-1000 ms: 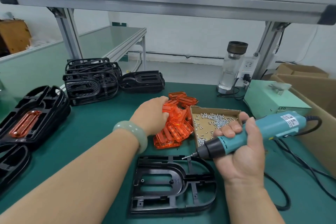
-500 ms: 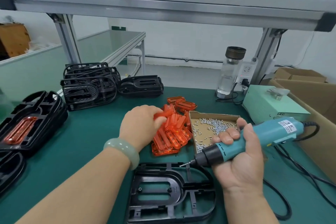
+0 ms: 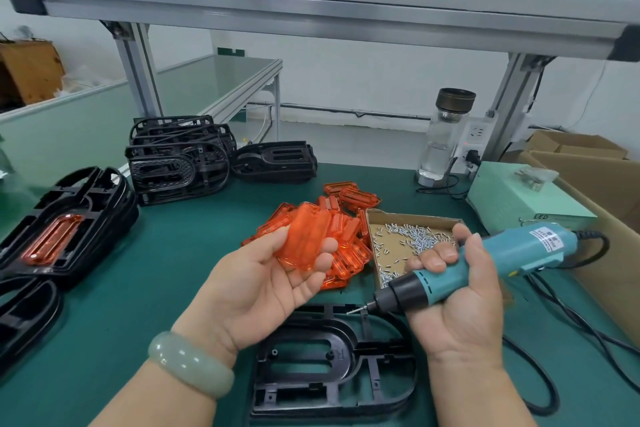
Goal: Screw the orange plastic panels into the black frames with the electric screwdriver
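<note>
My left hand (image 3: pixel 263 284) is palm up and holds one orange panel (image 3: pixel 306 239) between fingers and thumb, lifted above the pile of orange panels (image 3: pixel 349 253). My right hand (image 3: pixel 457 302) grips the teal electric screwdriver (image 3: pixel 485 262), whose bit points left just over the top edge of an empty black frame (image 3: pixel 332 378) lying flat on the green mat in front of me. A cardboard tray of small silver screws (image 3: pixel 405 239) sits right of the pile.
Stacked black frames (image 3: pixel 176 156) stand at the back left. Frames with orange panels fitted (image 3: pixel 59 232) lie at the far left. A glass bottle (image 3: pixel 443 139), a green power unit (image 3: pixel 519 201), cardboard boxes (image 3: pixel 595 180) and the screwdriver's black cable (image 3: pixel 554 357) occupy the right side.
My left hand has lifted one orange panel off the pile, turned palm up and drawn back toward me. My right hand with the screwdriver has stayed over the frame.
</note>
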Demonstrator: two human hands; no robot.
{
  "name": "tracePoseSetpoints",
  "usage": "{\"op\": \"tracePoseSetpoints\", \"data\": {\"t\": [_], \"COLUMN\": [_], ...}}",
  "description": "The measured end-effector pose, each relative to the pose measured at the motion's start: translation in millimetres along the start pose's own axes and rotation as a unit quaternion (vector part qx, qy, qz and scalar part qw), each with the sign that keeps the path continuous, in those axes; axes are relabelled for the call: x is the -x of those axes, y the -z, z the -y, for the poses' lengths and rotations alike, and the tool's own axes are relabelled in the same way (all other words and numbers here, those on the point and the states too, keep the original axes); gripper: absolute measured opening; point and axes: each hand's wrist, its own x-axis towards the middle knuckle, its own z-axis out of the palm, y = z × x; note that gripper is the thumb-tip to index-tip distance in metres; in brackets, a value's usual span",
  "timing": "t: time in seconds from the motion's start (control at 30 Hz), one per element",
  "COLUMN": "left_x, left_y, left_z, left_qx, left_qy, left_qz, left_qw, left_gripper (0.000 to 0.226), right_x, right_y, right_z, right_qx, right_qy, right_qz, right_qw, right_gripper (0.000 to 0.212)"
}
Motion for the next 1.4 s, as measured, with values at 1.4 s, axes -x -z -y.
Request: {"op": "tracePoseSetpoints", "data": {"t": [1.4], "left_x": [14.6], "left_y": [8.3], "left_z": [23.2], "left_qx": [-0.492], "left_qy": [-0.268], "left_qz": [-0.062], "left_qw": [0.826], "left_gripper": [0.042], "right_x": [-1.8], "right_y": [2.6], "right_z": [-0.7], "right_qx": [0.01], "right_qy": [0.004], "right_qz": [-0.005], "right_qw": [1.0], "right_gripper": [0.015]}}
